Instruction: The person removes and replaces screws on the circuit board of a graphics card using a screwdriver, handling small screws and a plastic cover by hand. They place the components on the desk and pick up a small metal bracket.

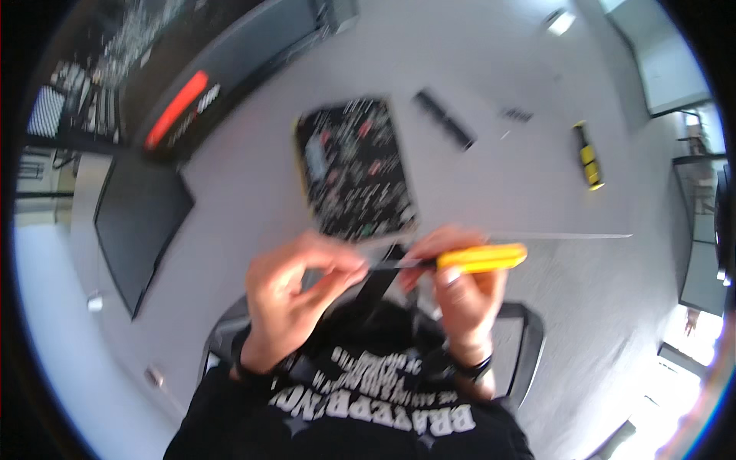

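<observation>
In my right hand (pixel 464 287) is a screwdriver with a yellow handle (pixel 483 258), held level just above my lap by the table's front edge. Its thin metal shaft points left. My left hand (pixel 295 287) pinches the shaft's tip between thumb and fingers; whether a small part sits there too is hidden. Right beyond both hands lies a black, rounded-corner board (pixel 356 165) with small parts on it in red, grey and green, blurred by motion.
On the grey table (pixel 491 184) lie a dark bar (pixel 445 119), a small dark piece (pixel 517 114) and a yellow-and-black tool (pixel 589 156). A large black case with a red stripe (pixel 176 110) stands at the far left, with a dark panel (pixel 142 218) nearer me.
</observation>
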A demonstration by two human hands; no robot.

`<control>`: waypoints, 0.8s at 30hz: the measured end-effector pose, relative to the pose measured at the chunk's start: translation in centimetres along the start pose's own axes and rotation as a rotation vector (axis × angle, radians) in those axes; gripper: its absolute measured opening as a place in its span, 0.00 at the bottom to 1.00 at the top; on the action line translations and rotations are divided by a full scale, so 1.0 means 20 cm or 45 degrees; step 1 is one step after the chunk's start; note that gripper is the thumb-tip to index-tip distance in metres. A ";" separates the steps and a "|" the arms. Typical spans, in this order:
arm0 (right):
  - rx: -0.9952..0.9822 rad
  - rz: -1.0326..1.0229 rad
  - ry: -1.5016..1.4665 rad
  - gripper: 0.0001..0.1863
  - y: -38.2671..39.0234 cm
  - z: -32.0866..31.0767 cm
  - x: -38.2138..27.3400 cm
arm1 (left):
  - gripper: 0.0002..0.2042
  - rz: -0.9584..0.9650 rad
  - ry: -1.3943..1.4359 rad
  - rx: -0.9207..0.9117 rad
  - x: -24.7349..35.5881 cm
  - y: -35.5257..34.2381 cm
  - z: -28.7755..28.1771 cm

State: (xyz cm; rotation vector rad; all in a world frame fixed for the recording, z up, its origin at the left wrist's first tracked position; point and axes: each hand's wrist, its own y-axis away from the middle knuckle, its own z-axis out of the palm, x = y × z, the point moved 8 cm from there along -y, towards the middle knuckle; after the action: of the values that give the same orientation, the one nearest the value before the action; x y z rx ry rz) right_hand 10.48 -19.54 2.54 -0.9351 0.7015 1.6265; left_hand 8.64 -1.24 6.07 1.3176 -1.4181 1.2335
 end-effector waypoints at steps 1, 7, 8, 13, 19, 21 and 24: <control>0.023 0.050 -0.102 0.11 0.02 0.00 0.01 | 0.05 0.007 -0.024 -0.001 0.01 0.00 0.01; -0.187 0.060 -0.066 0.12 0.09 0.06 0.02 | 0.05 -0.144 0.055 -0.011 0.01 0.05 0.01; -0.211 0.064 -0.071 0.12 0.08 0.06 0.01 | 0.05 -0.092 0.047 0.001 0.03 0.04 0.02; -0.255 0.032 -0.050 0.11 0.05 0.05 -0.06 | 0.05 0.018 -0.048 0.016 0.12 -0.02 0.05; -0.213 0.102 0.013 0.08 0.03 0.05 -0.01 | 0.05 0.140 -0.236 -0.063 0.19 -0.01 0.12; -0.209 0.118 0.064 0.08 0.03 0.06 -0.01 | 0.06 0.181 -0.275 -0.041 0.19 0.01 0.10; -0.176 0.102 0.121 0.07 0.02 0.05 -0.03 | 0.07 0.140 -0.349 -0.091 0.21 0.00 0.11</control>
State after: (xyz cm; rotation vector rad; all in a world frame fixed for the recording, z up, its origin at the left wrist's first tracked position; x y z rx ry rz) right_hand 9.96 -19.05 3.55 -1.1022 0.7058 1.7274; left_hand 8.20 -4.21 9.78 1.4156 -1.7314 1.0906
